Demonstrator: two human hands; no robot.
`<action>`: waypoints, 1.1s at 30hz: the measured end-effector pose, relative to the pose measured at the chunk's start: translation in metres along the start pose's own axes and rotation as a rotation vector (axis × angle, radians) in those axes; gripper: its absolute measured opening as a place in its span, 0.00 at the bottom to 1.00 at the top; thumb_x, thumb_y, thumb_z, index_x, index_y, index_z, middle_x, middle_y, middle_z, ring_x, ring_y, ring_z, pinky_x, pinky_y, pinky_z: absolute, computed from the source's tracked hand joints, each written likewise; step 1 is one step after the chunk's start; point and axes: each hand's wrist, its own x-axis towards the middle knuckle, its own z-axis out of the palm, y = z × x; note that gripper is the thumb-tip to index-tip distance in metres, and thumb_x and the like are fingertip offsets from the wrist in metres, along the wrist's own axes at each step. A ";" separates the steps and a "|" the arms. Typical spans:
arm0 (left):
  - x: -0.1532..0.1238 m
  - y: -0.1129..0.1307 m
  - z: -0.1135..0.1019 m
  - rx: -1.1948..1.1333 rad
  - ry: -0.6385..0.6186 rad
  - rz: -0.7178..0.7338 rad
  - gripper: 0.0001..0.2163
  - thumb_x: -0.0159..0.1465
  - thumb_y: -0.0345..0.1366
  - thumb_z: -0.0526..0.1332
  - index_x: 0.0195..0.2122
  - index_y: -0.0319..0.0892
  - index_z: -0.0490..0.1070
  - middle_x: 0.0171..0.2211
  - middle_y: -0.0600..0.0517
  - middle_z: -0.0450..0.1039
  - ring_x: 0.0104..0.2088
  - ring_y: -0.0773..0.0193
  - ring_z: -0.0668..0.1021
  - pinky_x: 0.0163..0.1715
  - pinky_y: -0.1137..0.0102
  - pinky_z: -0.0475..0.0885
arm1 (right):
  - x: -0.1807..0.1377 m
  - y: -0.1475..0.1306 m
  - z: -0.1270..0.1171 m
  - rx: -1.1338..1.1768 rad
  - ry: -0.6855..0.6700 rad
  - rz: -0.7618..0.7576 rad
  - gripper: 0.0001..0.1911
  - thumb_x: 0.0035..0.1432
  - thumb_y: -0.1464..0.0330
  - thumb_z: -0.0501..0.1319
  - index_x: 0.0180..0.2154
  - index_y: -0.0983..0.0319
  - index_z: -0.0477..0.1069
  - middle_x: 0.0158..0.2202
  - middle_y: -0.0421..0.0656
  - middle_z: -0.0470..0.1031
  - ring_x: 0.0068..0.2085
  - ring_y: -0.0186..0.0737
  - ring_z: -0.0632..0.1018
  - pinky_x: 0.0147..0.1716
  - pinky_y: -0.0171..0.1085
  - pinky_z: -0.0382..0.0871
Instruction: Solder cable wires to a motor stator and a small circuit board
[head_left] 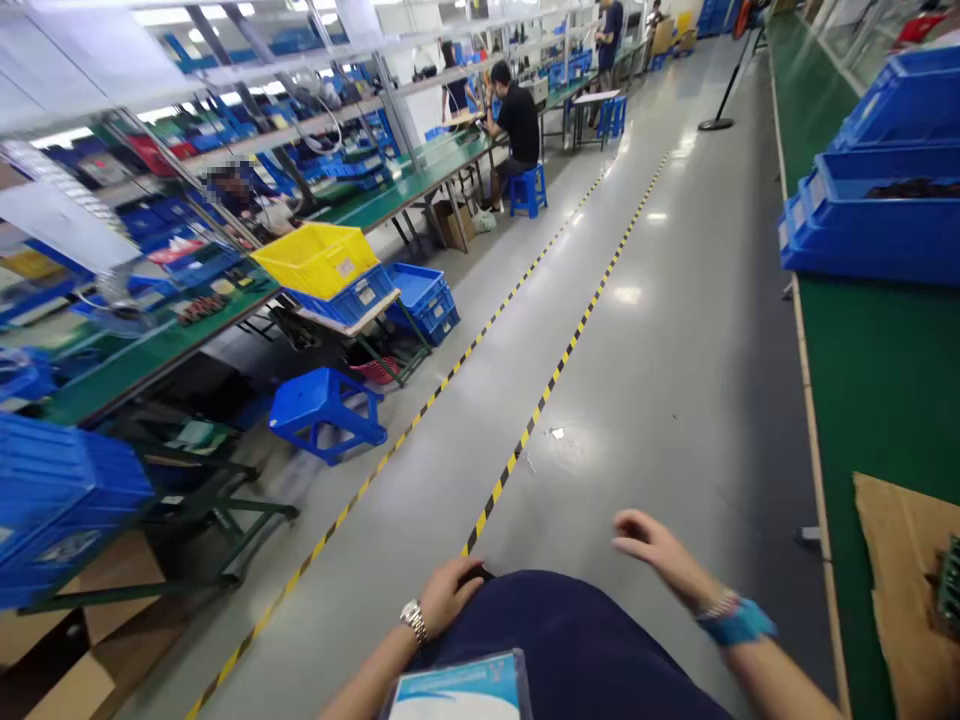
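My left hand (448, 592), with a metal watch on its wrist, rests on my dark-trousered knee (555, 630); its fingers curl over a small dark thing I cannot make out. My right hand (654, 552) hovers in the air above the grey floor, fingers loosely spread and slightly blurred, holding nothing. A blue band (739, 622) sits on that wrist. A badge in a clear sleeve (457, 690) hangs at my chest, at the bottom edge of the view.
A green workbench (877, 400) runs along the right with blue bins (870, 225) and a cardboard sheet (904, 590). On the left are a blue stool (324, 408), a yellow crate (319, 258) and benches. Yellow-black floor tape (540, 400) marks an aisle. A person (516, 135) sits far off.
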 end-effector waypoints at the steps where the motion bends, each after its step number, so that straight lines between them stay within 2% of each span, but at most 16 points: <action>1: -0.002 -0.001 -0.006 -0.033 0.036 0.029 0.15 0.62 0.41 0.51 0.48 0.45 0.67 0.48 0.48 0.70 0.50 0.59 0.70 0.53 0.63 0.62 | 0.013 -0.013 0.029 0.094 -0.103 0.022 0.17 0.48 0.57 0.62 0.33 0.64 0.65 0.29 0.39 0.68 0.33 0.34 0.72 0.36 0.37 0.67; 4: -0.003 -0.012 -0.037 -0.142 0.186 0.183 0.18 0.61 0.45 0.52 0.51 0.44 0.65 0.50 0.47 0.68 0.51 0.59 0.69 0.52 0.63 0.63 | 0.058 -0.055 0.121 0.328 -0.390 0.105 0.22 0.43 0.53 0.63 0.33 0.63 0.65 0.26 0.37 0.67 0.30 0.33 0.71 0.31 0.35 0.65; 7: 0.003 -0.042 -0.084 -0.214 0.360 0.365 0.19 0.58 0.45 0.58 0.48 0.43 0.67 0.46 0.45 0.71 0.47 0.58 0.73 0.48 0.65 0.68 | 0.103 -0.098 0.199 0.448 -0.587 0.179 0.22 0.36 0.58 0.68 0.31 0.63 0.65 0.24 0.35 0.65 0.25 0.29 0.68 0.28 0.33 0.62; 9: 0.006 -0.070 -0.124 -0.232 0.429 0.376 0.18 0.56 0.45 0.60 0.46 0.43 0.69 0.42 0.44 0.73 0.44 0.58 0.74 0.45 0.66 0.71 | 0.130 -0.127 0.243 0.501 -0.635 0.213 0.22 0.33 0.62 0.69 0.30 0.63 0.65 0.23 0.34 0.65 0.24 0.28 0.67 0.28 0.32 0.61; 13: 0.001 -0.135 -0.204 -0.250 0.503 0.272 0.16 0.55 0.44 0.61 0.43 0.43 0.71 0.41 0.45 0.72 0.42 0.58 0.75 0.44 0.64 0.71 | 0.177 -0.178 0.326 0.601 -0.657 0.259 0.21 0.34 0.65 0.69 0.30 0.63 0.63 0.22 0.32 0.63 0.23 0.26 0.65 0.26 0.30 0.59; 16: -0.006 -0.174 -0.248 -0.266 0.561 0.239 0.18 0.55 0.44 0.62 0.45 0.43 0.70 0.41 0.45 0.72 0.43 0.58 0.74 0.44 0.64 0.71 | 0.205 -0.210 0.377 0.649 -0.686 0.286 0.18 0.38 0.65 0.67 0.31 0.62 0.62 0.21 0.31 0.61 0.22 0.26 0.64 0.24 0.29 0.57; 20: 0.001 -0.207 -0.291 -0.306 0.651 0.200 0.17 0.55 0.45 0.62 0.43 0.43 0.71 0.40 0.44 0.72 0.41 0.58 0.75 0.42 0.64 0.72 | 0.246 -0.249 0.422 0.635 -0.770 0.330 0.18 0.40 0.64 0.67 0.31 0.62 0.62 0.22 0.32 0.61 0.23 0.26 0.66 0.25 0.30 0.60; 24: 0.025 -0.250 -0.339 -0.324 0.795 0.087 0.15 0.55 0.44 0.62 0.41 0.43 0.72 0.40 0.44 0.72 0.41 0.56 0.75 0.43 0.62 0.72 | 0.313 -0.277 0.455 0.570 -0.818 0.338 0.20 0.43 0.58 0.66 0.33 0.62 0.62 0.29 0.37 0.68 0.28 0.32 0.72 0.29 0.35 0.64; 26: 0.039 -0.285 -0.364 -0.320 0.880 -0.011 0.14 0.55 0.43 0.61 0.40 0.42 0.71 0.40 0.44 0.73 0.41 0.56 0.75 0.43 0.62 0.72 | 0.357 -0.286 0.470 0.523 -0.796 0.322 0.19 0.45 0.56 0.64 0.32 0.62 0.62 0.31 0.40 0.70 0.28 0.33 0.73 0.29 0.35 0.64; 30: 0.061 -0.370 -0.405 -0.334 1.021 -0.235 0.17 0.54 0.48 0.60 0.38 0.41 0.71 0.40 0.44 0.73 0.39 0.55 0.76 0.38 0.63 0.74 | 0.453 -0.307 0.497 0.404 -0.727 0.319 0.21 0.42 0.52 0.64 0.26 0.63 0.62 0.24 0.39 0.69 0.24 0.29 0.70 0.27 0.32 0.62; 33: 0.066 -0.416 -0.421 -0.336 1.093 -0.563 0.17 0.54 0.51 0.59 0.33 0.42 0.71 0.33 0.47 0.74 0.33 0.57 0.77 0.32 0.66 0.76 | 0.526 -0.341 0.519 0.315 -0.729 0.335 0.24 0.39 0.49 0.64 0.25 0.62 0.61 0.21 0.37 0.67 0.21 0.28 0.68 0.25 0.32 0.60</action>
